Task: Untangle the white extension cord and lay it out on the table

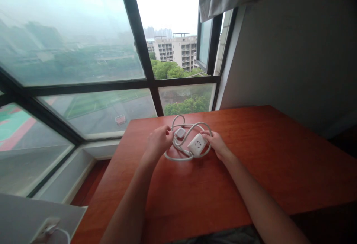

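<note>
- Nearest, at lower left, a wall outlet (pixel 46 229) has a white plug and lead in it
- The reddish-brown table (pixel 200 199) runs out from the person toward the window
- On its far half, between the hands, a pale cable (pixel 178 159) lies in loose overlapping loops, spread wider from left to right
- Inside the loops, toward the right, sits a white socket block (pixel 197 145), its slotted face tipped up and toward the person; almost square, turned askew to the table edge, its long axis hard to tell
- The right hand (pixel 219 145) has narrowed fingers at the block's upper right corner, beside the cable; which they grip I cannot tell
- The left hand (pixel 158 140) has fingers curled close at the loops' left side; a firm hold cannot be told
- Just beyond the block, leftward, is a white plug piece (pixel 180 132), pins not visible
- Farther still, the dark-framed window (pixel 152 84), then pale buildings (pixel 184 50)
</note>
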The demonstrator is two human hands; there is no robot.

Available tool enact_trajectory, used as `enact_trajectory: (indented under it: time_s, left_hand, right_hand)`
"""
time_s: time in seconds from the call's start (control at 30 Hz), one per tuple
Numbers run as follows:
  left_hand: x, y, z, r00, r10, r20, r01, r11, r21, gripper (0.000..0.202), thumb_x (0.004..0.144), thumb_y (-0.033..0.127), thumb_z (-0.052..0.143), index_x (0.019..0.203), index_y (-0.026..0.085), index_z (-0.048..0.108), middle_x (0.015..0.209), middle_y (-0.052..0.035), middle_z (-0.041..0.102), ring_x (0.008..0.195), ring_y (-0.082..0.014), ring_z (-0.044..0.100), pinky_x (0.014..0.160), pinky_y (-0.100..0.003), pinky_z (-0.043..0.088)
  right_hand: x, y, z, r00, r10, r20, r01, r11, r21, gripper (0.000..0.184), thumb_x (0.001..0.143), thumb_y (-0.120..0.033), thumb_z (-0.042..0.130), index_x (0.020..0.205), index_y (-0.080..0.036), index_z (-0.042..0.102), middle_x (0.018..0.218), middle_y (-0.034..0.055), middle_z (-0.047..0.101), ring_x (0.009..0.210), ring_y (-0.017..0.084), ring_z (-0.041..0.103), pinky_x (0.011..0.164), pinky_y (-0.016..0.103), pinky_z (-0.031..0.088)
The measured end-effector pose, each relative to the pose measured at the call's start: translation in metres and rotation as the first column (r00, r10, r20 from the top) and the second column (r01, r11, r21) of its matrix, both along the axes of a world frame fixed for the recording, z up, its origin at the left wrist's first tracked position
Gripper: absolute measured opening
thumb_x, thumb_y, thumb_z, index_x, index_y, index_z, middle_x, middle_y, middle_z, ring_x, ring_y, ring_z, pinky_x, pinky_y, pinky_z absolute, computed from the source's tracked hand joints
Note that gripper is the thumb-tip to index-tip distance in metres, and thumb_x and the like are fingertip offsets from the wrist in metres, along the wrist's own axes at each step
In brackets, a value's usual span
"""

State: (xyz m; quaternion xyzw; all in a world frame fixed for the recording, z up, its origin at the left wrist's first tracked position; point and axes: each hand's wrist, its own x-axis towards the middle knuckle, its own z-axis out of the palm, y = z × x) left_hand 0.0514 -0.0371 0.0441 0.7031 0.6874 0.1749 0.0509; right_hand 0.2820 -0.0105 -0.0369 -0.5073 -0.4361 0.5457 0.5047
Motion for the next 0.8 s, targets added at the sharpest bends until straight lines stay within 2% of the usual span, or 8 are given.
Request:
enact_trajectory:
  time_s: [0.13,0.53,0.67,0.8]
  left_hand:
    - [-0.019,0.014,-0.016,0.999,0.043,0.006,-0.042,0.992,-0.122,0.031,0.087,0.044,0.051,0.094,0.020,0.070,0.094,-0.0074,0.074,0.084,-0.0219,0.067,0.067,-0.026,0.045]
    - [-0.012,0.014,-0.029,1.000,-0.027,0.013,0.029,0.980,-0.199,0.030,0.085,0.046,0.051,0.090,0.024,0.070,0.094,-0.0048,0.074,0.080,-0.0215,0.067,0.063,-0.026,0.043]
    - [-0.010,0.013,-0.026,0.999,-0.021,-0.049,0.015,0.992,-0.125,0.028,0.087,0.042,0.051,0.090,0.021,0.068,0.096,-0.0074,0.072,0.083,-0.0224,0.066,0.067,-0.027,0.044]
    - [-0.005,0.009,-0.019,0.993,-0.078,-0.084,0.075,0.996,-0.041,0.027,0.089,0.039,0.049,0.093,0.020,0.067,0.099,-0.0092,0.069,0.087,-0.0220,0.064,0.074,-0.028,0.045]
  right_hand:
    - [0.001,0.001,-0.002,1.000,-0.005,-0.026,0.004,1.000,-0.026,0.029,0.058,-0.034,0.070,0.081,-0.016,0.071,0.070,0.0022,0.068,0.066,0.018,0.059,0.065,0.030,0.047]
    - [0.005,0.006,-0.011,0.997,0.000,0.082,-0.003,0.999,0.039,0.027,0.063,-0.036,0.066,0.080,-0.016,0.073,0.071,0.0026,0.070,0.068,0.019,0.060,0.063,0.028,0.044]
    - [0.006,0.008,-0.013,0.991,0.007,0.137,-0.015,0.998,0.054,0.028,0.066,-0.038,0.064,0.079,-0.016,0.074,0.071,0.0031,0.070,0.069,0.020,0.060,0.063,0.028,0.044]
    - [0.008,0.009,-0.015,0.980,-0.002,0.197,-0.012,0.998,0.069,0.028,0.067,-0.040,0.062,0.077,-0.016,0.074,0.068,0.0025,0.069,0.067,0.019,0.059,0.062,0.028,0.043]
